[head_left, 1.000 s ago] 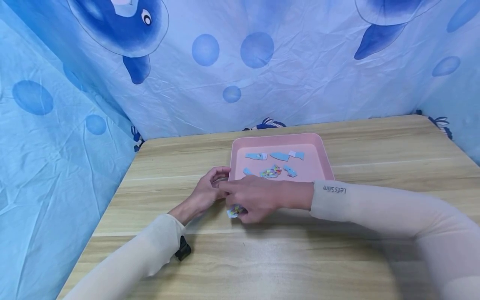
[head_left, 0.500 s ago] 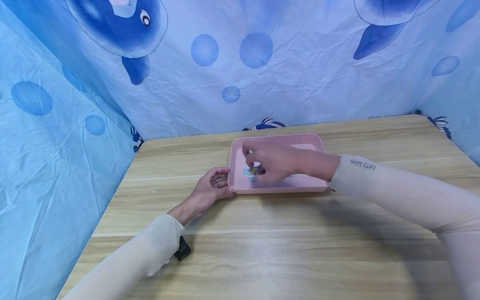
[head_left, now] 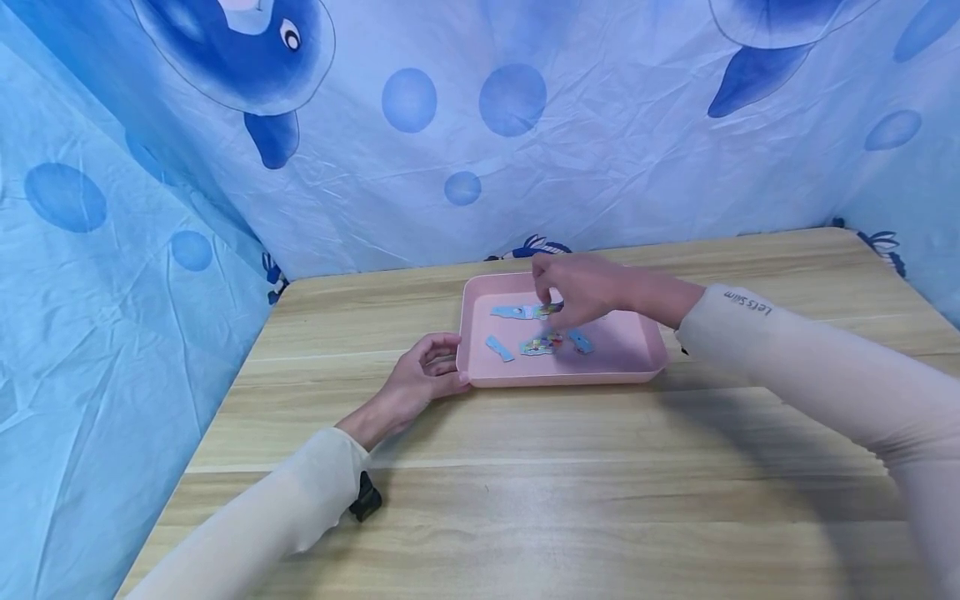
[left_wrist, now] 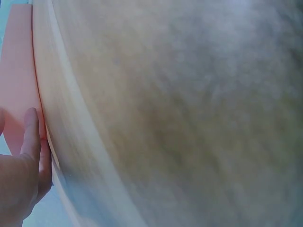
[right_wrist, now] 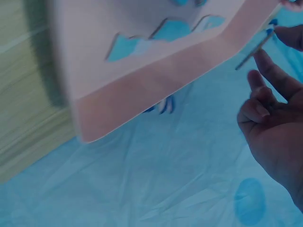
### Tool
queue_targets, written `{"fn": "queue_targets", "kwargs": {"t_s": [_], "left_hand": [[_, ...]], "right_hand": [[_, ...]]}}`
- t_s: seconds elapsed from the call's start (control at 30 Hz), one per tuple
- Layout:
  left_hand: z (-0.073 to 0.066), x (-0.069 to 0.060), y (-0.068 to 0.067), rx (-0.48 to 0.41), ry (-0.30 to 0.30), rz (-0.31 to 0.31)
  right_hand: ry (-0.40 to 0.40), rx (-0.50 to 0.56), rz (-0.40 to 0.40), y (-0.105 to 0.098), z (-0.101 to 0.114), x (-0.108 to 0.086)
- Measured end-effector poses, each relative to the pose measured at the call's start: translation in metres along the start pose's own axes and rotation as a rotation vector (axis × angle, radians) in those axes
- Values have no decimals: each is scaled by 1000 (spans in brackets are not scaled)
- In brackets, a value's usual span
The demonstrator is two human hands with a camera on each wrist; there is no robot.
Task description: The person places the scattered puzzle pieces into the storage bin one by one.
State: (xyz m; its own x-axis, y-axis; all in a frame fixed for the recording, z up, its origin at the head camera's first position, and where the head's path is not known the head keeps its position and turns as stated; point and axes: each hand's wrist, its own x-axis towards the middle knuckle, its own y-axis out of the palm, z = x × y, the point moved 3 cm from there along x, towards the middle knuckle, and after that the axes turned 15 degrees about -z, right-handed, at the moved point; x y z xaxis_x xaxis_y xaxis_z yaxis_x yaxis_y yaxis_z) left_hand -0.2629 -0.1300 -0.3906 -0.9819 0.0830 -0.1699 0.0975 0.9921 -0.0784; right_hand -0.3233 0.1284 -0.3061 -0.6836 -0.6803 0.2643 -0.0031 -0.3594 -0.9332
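My left hand [head_left: 416,375] rests against the near left corner of a shallow pink tray [head_left: 562,380], its thumb on the front wall and its fingers along the left side. Over the back part of the tray, my right hand [head_left: 583,287] pinches a colourful puzzle piece [head_left: 551,309] between thumb and finger. Seen edge-on in the right wrist view, that puzzle piece [right_wrist: 253,53] looks thin. Inside the tray lie a long blue piece [head_left: 512,312], a narrow blue piece [head_left: 499,348], a multicoloured piece [head_left: 542,344] and a small blue piece [head_left: 580,341]. Further blue pieces [right_wrist: 171,29] are hidden behind my right hand in the head view.
The tray stands on a wood-grain table [head_left: 517,508] towards its far edge. Behind and to the left hangs a blue sheet [head_left: 465,133] printed with dolphins and bubbles. A black strap [head_left: 366,497] sits at my left sleeve.
My right hand has carried the colourful puzzle piece from in front of the tray, over its left part, to the back middle. My left hand keeps its place at the corner.
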Motion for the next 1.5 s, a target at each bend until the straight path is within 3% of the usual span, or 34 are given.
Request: {"fn": "queue_targets", "kwargs": {"t_s": [0.27, 0.53, 0.8, 1.1, 1.3, 1.5], "left_hand": [[-1, 0, 1, 1, 0, 3], [-1, 0, 1, 3, -2, 1], [-1, 0, 0, 8, -4, 3], [-2, -1, -1, 22, -6, -7], [-2, -1, 0, 28, -3, -12], [-2, 0, 0, 30, -3, -8]], "right_hand": [[77, -58, 62, 7, -29, -9], [70, -103, 129, 19, -42, -25], [19, -178, 66, 26, -46, -41], [-3, -173, 150, 27, -43, -46], [-41, -180, 152, 25, -38, -48], [3, -159, 177, 23, -38, -49]]}}
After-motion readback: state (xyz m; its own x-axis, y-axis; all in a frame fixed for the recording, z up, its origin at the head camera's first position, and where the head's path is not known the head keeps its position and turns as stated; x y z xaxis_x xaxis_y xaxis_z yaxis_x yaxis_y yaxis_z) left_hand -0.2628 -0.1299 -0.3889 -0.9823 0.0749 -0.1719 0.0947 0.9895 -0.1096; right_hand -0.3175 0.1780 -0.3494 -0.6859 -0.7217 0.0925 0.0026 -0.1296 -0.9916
